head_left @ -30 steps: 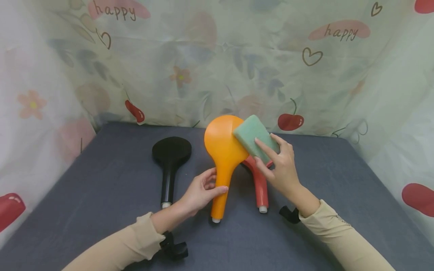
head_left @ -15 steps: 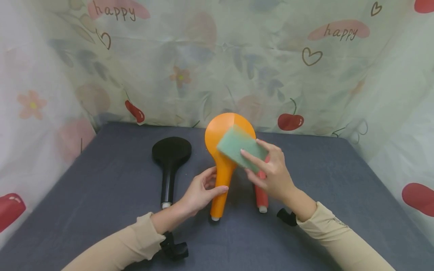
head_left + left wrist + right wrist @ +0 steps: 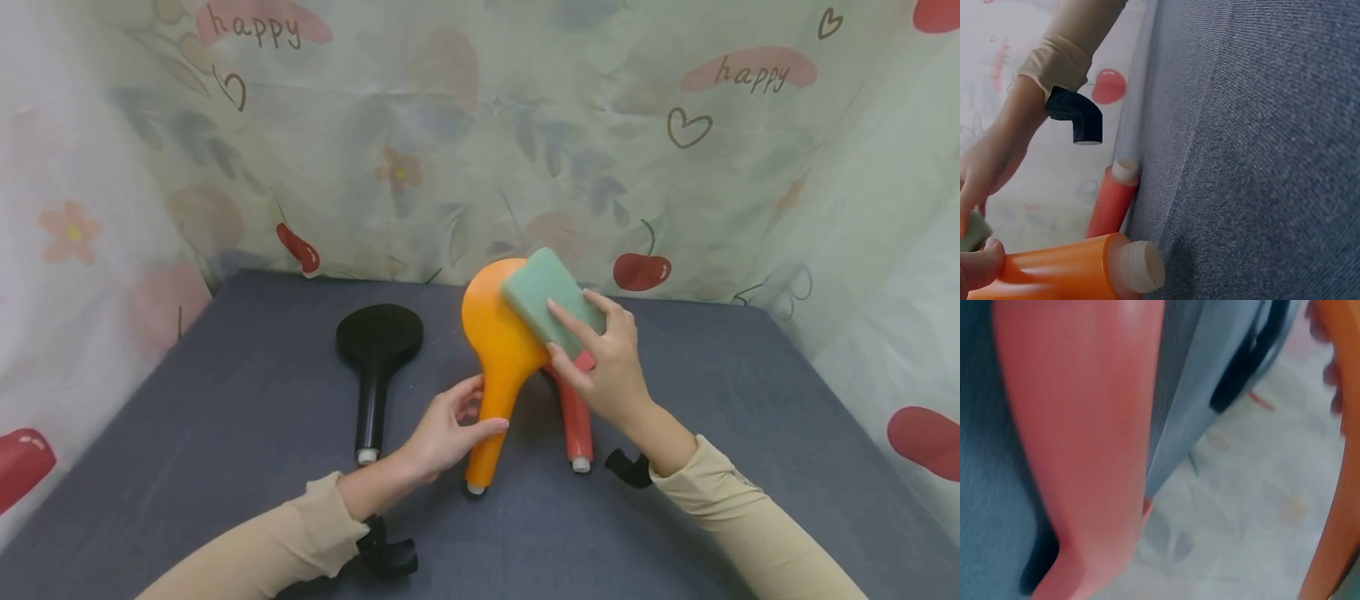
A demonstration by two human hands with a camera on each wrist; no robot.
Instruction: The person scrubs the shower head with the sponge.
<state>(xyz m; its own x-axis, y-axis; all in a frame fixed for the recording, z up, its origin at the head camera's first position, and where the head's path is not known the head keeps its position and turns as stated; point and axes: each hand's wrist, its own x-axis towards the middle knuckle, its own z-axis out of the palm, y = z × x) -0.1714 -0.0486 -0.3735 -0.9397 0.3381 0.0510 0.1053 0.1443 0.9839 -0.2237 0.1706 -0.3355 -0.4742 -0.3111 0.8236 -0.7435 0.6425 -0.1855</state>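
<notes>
An orange hand-held shower head [image 3: 495,333] is propped up in my left hand [image 3: 444,437], whose thumb and fingers grip the handle. Its white threaded end [image 3: 1142,265] points toward me in the left wrist view. With my right hand [image 3: 611,362] I pinch a pale green sponge [image 3: 547,292] that covers the right side of the orange head. Behind them, a red shower head [image 3: 576,417] is partly hidden by the sponge and right hand; its handle fills much of the right wrist view.
To the left, a black shower head [image 3: 378,333] lies on the dark grey cloth-covered table [image 3: 247,417]. A patterned curtain [image 3: 480,133] encloses the back and both sides. Black straps [image 3: 386,554] hang at both wrists.
The sponge swept down and left across the orange shower head, then back up and right. The orange head now leans slightly further right. My left hand keeps its grip.
</notes>
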